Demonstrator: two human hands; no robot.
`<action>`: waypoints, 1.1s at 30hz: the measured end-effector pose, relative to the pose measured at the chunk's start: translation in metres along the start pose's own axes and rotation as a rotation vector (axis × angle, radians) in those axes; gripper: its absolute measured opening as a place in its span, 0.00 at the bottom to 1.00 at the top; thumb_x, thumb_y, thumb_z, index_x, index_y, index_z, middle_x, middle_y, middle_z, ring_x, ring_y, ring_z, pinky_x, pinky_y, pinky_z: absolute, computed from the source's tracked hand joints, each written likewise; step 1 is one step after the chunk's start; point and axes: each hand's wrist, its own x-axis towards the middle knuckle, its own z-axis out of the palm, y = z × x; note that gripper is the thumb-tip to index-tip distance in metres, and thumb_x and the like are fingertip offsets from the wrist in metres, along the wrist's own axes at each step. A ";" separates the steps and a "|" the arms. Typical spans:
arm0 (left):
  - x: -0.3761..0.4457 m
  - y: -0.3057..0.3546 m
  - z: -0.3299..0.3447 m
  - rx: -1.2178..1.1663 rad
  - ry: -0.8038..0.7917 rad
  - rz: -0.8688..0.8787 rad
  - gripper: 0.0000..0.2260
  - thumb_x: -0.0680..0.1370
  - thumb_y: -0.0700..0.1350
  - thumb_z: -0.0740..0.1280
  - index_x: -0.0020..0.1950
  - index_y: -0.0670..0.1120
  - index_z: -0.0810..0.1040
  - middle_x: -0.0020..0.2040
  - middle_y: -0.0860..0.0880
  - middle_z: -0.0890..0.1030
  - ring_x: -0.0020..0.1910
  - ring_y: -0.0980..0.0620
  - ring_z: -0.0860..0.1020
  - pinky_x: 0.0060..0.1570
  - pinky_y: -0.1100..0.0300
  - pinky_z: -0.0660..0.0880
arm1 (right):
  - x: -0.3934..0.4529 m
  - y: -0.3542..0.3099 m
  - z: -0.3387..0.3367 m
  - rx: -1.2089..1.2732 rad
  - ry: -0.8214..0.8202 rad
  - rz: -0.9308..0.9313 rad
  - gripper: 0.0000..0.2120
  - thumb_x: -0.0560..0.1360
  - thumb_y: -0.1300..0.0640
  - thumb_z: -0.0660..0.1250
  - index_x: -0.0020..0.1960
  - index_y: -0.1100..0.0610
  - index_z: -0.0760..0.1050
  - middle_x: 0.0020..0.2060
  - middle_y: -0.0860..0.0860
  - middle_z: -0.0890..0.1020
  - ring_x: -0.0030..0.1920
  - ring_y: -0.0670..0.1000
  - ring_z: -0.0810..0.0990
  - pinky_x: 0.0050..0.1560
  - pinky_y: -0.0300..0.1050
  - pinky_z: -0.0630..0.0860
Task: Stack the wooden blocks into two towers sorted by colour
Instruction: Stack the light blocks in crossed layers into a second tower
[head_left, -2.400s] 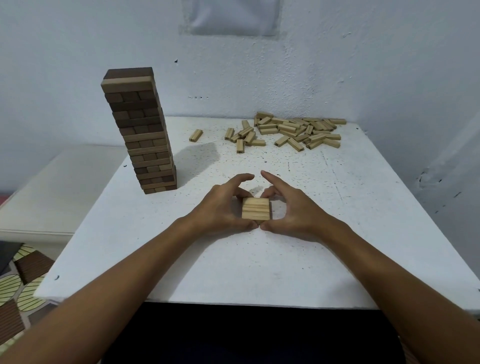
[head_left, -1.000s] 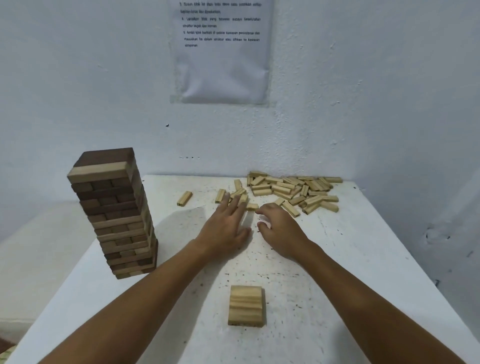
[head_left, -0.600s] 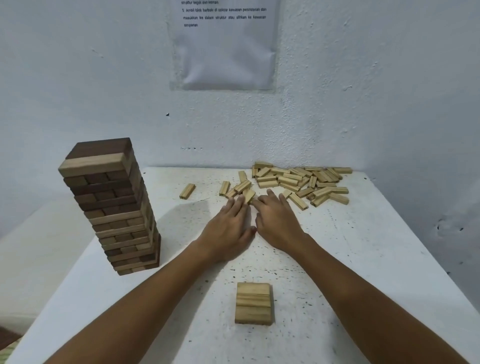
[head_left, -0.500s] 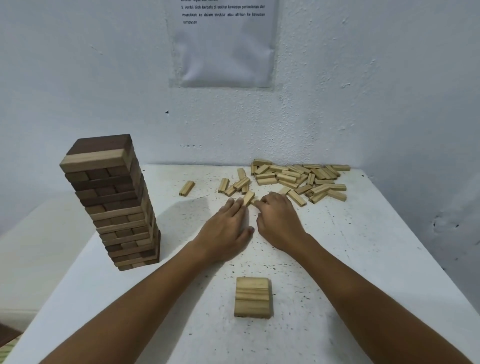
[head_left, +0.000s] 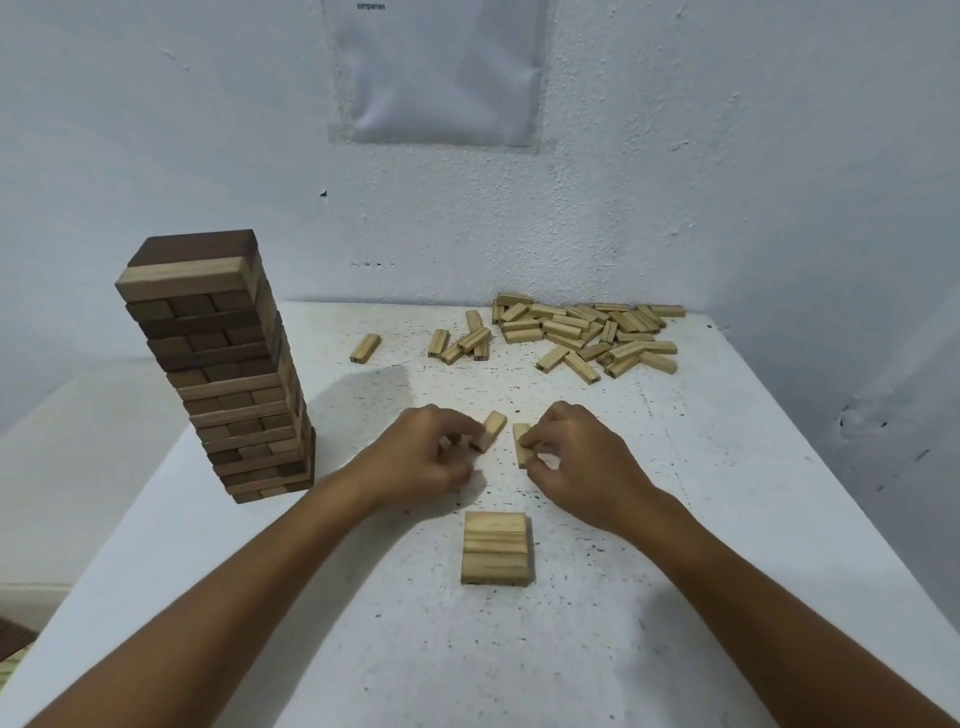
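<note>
The left hand (head_left: 426, 457) pinches one light wooden block (head_left: 491, 430); the right hand (head_left: 576, 460) pinches another light block (head_left: 521, 442), at twelve o'clock from the three-block base layer (head_left: 496, 548).

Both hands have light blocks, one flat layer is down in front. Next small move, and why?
Probably bring both hands back and lay their blocks crosswise on the light base layer. The left hand and right hand each grip a light block, with another on the right, just behind that single layer, so these likely start its second layer. The mixed tower stands apart.
</note>
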 end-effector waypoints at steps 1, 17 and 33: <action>-0.001 -0.003 -0.003 -0.038 -0.013 -0.042 0.18 0.75 0.43 0.71 0.65 0.49 0.79 0.58 0.53 0.81 0.54 0.57 0.77 0.52 0.58 0.77 | 0.000 0.001 -0.001 0.065 -0.013 0.011 0.10 0.76 0.54 0.68 0.55 0.54 0.82 0.51 0.46 0.76 0.54 0.47 0.74 0.50 0.45 0.74; -0.014 -0.002 -0.020 -0.035 -0.139 -0.115 0.29 0.69 0.45 0.78 0.70 0.51 0.74 0.54 0.56 0.79 0.51 0.58 0.79 0.50 0.66 0.77 | 0.034 -0.020 0.010 0.151 -0.146 -0.010 0.20 0.70 0.45 0.73 0.60 0.51 0.81 0.55 0.45 0.81 0.59 0.48 0.73 0.60 0.57 0.71; -0.007 -0.008 -0.005 0.025 -0.041 -0.142 0.31 0.67 0.55 0.79 0.68 0.50 0.77 0.52 0.53 0.80 0.44 0.61 0.76 0.41 0.75 0.69 | 0.018 0.007 -0.021 0.297 -0.335 0.056 0.34 0.67 0.58 0.78 0.69 0.43 0.71 0.61 0.44 0.77 0.59 0.40 0.74 0.48 0.28 0.66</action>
